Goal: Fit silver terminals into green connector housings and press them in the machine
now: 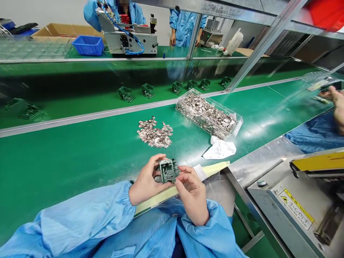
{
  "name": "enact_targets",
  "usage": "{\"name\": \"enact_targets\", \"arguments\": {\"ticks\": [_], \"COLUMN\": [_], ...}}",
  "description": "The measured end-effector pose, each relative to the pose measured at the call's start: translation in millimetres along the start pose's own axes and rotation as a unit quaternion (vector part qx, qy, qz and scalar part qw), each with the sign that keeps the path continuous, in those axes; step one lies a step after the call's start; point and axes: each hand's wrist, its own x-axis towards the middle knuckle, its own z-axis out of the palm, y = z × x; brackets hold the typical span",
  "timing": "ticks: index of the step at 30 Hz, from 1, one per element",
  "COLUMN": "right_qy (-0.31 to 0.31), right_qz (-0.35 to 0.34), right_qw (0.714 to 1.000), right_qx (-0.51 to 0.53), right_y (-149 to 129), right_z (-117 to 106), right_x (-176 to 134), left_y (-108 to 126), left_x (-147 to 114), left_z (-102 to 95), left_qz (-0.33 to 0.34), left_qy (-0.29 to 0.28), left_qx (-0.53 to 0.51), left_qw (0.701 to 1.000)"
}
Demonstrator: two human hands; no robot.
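Note:
Near the table's front edge, my left hand (149, 177) grips a small dark green circuit board assembly (168, 170) from its left side. The fingers of my right hand (192, 190) are closed at the assembly's right edge, with thumb and fingertips against it; whether they also pinch a small part cannot be made out. Beyond my hands lies a loose pile of small shiny metal pieces (156, 133) on the green tabletop (80, 157). Further right, a clear plastic tray (238, 128) is filled with similar metal pieces. A crumpled white cloth or paper (220, 148) touches the table beside that tray.
Several similar green board assemblies (147, 90) stand in a row on the belt strip behind. A metal post (268, 43) rises at the right. At the lower right sits a machine with a warning label (295, 209). A co-worker's hand (337, 104) is at far right; other people stand behind.

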Motion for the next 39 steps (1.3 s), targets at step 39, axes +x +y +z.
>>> {"name": "enact_targets", "arguments": {"ticks": [39], "right_qy": [0.039], "right_qz": [0.108], "right_qw": [0.986], "right_qx": [0.118], "right_y": [-6.0], "right_z": [15.9], "right_x": [-0.4], "left_y": [4.7], "left_x": [-14.8], "left_z": [1.7], "left_qz": [-0.013], "left_qy": [-0.021], "left_qx": [0.017], "left_qw": [1.000]}}
